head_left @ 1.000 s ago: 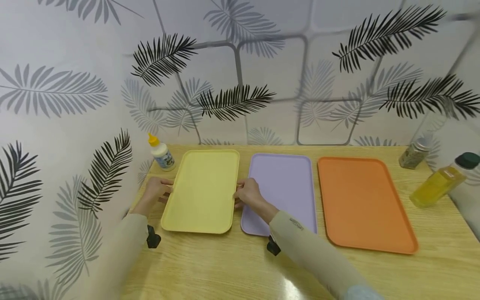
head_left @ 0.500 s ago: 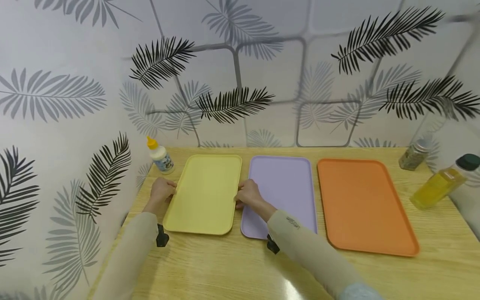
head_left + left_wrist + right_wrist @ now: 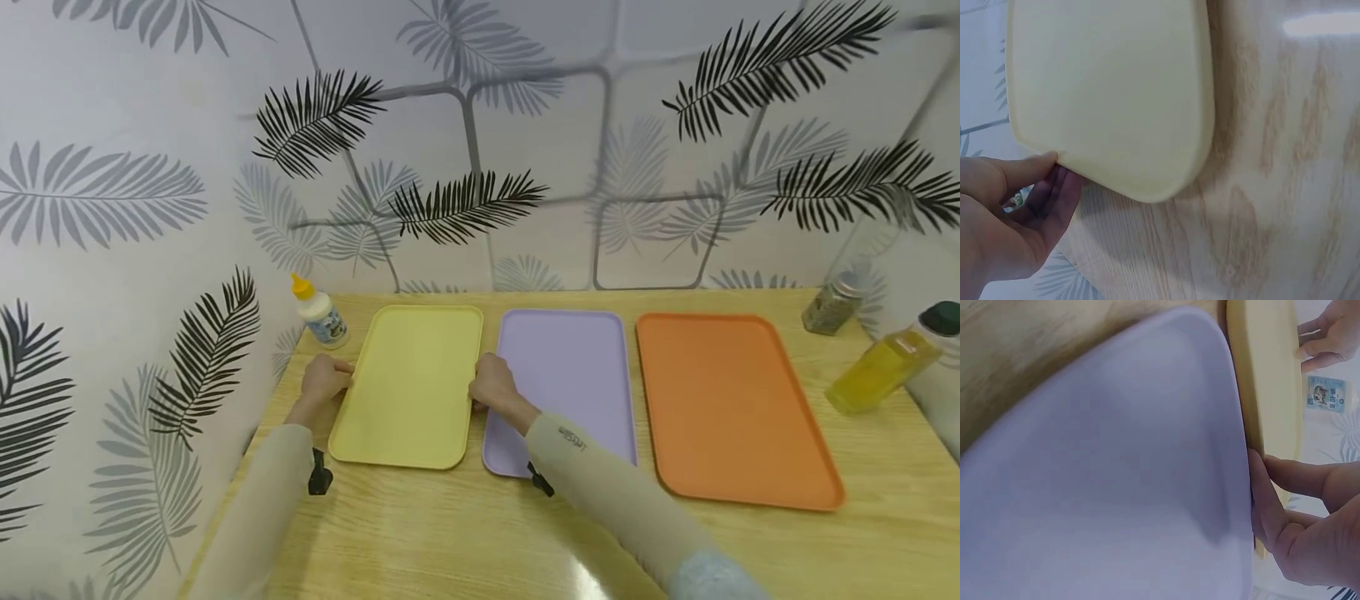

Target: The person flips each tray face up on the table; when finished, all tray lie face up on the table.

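Note:
A yellow rectangular tray lies low over the left part of the wooden table, between both hands. My left hand pinches its left rim; in the left wrist view the thumb is on the rim and the fingers are below it. On the opposite side, my right hand pinches the right rim, its fingers in the narrow gap beside the lilac tray. The right wrist view has the right-hand fingers touching or nearly touching the lilac rim. Whether the yellow tray rests fully on the table cannot be told.
An orange tray lies to the right of the lilac one. A white glue bottle with a yellow tip stands at the back left. At the right are a spice jar and a bottle of yellow liquid. Patterned wall covering borders the table.
The yellow tray has come down and shifted slightly right, with both hands still on its rims. During the last half second it has barely moved. The other trays have stayed put.

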`<state>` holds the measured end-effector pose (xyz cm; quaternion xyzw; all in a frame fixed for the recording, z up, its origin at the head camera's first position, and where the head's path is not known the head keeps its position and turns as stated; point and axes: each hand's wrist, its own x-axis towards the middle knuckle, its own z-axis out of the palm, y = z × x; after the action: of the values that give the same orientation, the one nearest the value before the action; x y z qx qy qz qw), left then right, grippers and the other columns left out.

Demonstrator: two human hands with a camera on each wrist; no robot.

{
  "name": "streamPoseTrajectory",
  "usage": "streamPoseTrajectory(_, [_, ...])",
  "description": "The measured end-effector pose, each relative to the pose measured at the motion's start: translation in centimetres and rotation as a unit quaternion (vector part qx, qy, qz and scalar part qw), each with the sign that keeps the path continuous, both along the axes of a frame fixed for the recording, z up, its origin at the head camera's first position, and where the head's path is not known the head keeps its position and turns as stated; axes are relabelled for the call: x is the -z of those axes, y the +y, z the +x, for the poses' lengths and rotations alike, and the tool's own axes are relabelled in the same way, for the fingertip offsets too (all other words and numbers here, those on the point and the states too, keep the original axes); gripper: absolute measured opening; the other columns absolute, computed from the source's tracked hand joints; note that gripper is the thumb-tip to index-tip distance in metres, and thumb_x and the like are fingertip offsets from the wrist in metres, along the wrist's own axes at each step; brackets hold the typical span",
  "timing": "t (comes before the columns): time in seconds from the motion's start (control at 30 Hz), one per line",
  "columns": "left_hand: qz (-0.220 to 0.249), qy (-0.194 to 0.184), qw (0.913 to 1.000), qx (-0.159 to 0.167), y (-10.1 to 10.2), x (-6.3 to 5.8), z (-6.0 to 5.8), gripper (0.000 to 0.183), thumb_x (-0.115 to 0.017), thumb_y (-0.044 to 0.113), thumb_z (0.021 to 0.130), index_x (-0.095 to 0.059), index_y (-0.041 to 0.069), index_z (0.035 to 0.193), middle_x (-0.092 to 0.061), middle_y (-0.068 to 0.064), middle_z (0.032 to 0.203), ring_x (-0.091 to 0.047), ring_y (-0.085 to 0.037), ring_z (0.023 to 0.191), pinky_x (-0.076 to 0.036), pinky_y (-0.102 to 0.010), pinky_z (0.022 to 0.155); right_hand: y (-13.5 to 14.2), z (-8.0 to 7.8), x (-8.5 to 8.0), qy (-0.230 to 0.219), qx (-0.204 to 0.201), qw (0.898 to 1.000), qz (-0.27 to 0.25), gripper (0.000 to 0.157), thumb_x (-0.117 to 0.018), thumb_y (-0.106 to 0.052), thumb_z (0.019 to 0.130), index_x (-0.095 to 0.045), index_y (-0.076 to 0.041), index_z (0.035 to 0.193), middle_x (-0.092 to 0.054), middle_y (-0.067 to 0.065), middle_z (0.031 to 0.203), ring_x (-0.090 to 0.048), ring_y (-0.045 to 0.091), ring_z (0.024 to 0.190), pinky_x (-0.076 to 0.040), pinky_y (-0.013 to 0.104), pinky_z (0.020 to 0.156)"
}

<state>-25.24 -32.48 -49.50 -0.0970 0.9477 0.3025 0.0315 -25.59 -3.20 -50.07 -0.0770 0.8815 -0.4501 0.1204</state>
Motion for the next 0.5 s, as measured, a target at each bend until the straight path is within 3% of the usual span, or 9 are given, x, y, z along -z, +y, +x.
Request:
streamPoseTrajectory(0.17, [0.034,0.003,0.9991,0.023,-1.0,0.1,0.0,0.029,-0.06,-0.004,0.084,-0.064,-0.014,0.112,-0.061,-0.032,0.115,-0.063,-0.015,0.058,-0.051,-0.021,0.051,-0.4,-0.2,0.0,-0.001,0.004,1.0,0.018,0.019,-0.062,0.021,0.07,-0.055,0.004,0.064,-0.061,0.014,0.053,-0.066,0.026,0.049,-0.052,0.023,0.04])
streamPoseTrajectory(0.27, [0.034,0.0,0.9992,0.023,-1.2,0.0,0.3,0.03,-0.059,-0.004,0.086,-0.063,-0.014,0.114,-0.062,-0.032,0.113,-0.065,-0.02,0.057,-0.054,-0.026,0.053,-0.4,-0.2,-0.2,-0.001,-0.003,1.0,0.008,0.013,-0.064,0.02,0.071,-0.059,0.008,0.073,-0.061,0.014,0.055,-0.066,0.026,0.049,-0.053,0.024,0.041])
streamPoseTrajectory(0.4, [-0.028,0.004,0.9991,0.031,0.1,0.0,1.1,0.033,-0.057,0.002,0.092,-0.059,-0.013,0.121,-0.063,-0.03,0.115,-0.067,-0.037,0.087,-0.057,-0.044,0.073,0.7,0.4,-0.2,-0.004,-0.014,1.0,-0.009,0.003,-0.062,0.012,0.078,-0.061,0.012,0.081,-0.065,0.017,0.06,-0.065,0.023,0.049,-0.052,0.022,0.042])
streamPoseTrajectory(0.5, [-0.088,0.042,0.9943,0.045,2.1,0.3,1.8,0.038,-0.054,0.012,0.098,-0.054,-0.009,0.129,-0.057,-0.03,0.121,-0.057,-0.045,0.106,-0.054,-0.053,0.08,2.2,1.1,-0.3,0.007,-0.016,1.0,-0.002,0.02,-0.059,0.0,0.086,-0.065,0.011,0.102,-0.07,0.018,0.076,-0.063,0.018,0.051,-0.049,0.021,0.043])
